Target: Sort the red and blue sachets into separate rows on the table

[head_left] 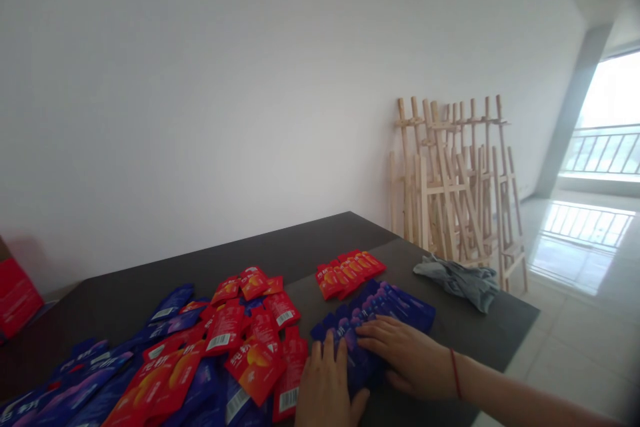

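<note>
A fanned row of overlapping blue pouches (400, 303) lies on the dark table (320, 233). At its left end, my left hand (327, 380) rests with spread fingers on or beside the nearest blue pouches. My right hand (407, 353), with a red string at the wrist, lies over the front of the row, fingers extended on the pouches. Neither hand is visibly gripping a pouch. Behind the blue row sits a smaller overlapping row of red pouches (350, 271). Left of my left hand spreads a loose pile of red pouches (255, 363) and blue pouches (85, 390).
A crumpled grey cloth (460, 280) lies near the table's right edge. Wooden easels (445, 187) lean against the white wall behind the table. At the far left is a red package (17, 297). A bright window with a railing (605, 147) shows at the far right.
</note>
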Demonstrator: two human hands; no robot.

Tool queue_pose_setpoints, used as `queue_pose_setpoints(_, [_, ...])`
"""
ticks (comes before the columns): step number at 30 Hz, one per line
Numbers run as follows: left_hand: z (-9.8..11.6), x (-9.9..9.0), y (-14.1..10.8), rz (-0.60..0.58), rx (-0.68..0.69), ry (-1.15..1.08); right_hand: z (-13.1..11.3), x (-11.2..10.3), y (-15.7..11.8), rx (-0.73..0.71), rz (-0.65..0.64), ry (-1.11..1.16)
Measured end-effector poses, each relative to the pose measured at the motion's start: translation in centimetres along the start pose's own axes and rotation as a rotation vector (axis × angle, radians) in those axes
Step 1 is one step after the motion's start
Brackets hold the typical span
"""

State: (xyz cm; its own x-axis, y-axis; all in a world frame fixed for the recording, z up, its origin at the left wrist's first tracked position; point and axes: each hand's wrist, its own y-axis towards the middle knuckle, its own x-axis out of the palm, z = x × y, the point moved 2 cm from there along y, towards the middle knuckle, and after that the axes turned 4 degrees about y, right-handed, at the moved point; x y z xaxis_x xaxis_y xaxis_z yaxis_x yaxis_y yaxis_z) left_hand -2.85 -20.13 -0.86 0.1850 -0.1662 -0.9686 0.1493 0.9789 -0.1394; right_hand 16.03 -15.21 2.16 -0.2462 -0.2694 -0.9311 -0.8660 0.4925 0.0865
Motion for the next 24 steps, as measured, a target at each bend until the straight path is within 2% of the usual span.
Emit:
queue_pose_setpoints(5, [-0.2,0.1,0.0,0.024,0.013,-0.009,-0.2,0.2,0.4,0.065,0.035,0.031])
queue_pose_setpoints(12, [-0.1,-0.8,-0.6,0.009,0.014,-0.056,-0.4,-0.3,0.6,-0.047,-0.029,0.027])
queue_pose_setpoints(18, [-0.5,-0.3,-0.1,0.012,-0.004,-0.107,-1.4,-0.1,0.6,-0.019,0.0,0.035])
queue_pose_setpoints(24, [-0.7,-0.3,-0.4,-0.068,-0.002,-0.137,-1.0,0.0,1.1,-0.029,-0.044,0.057])
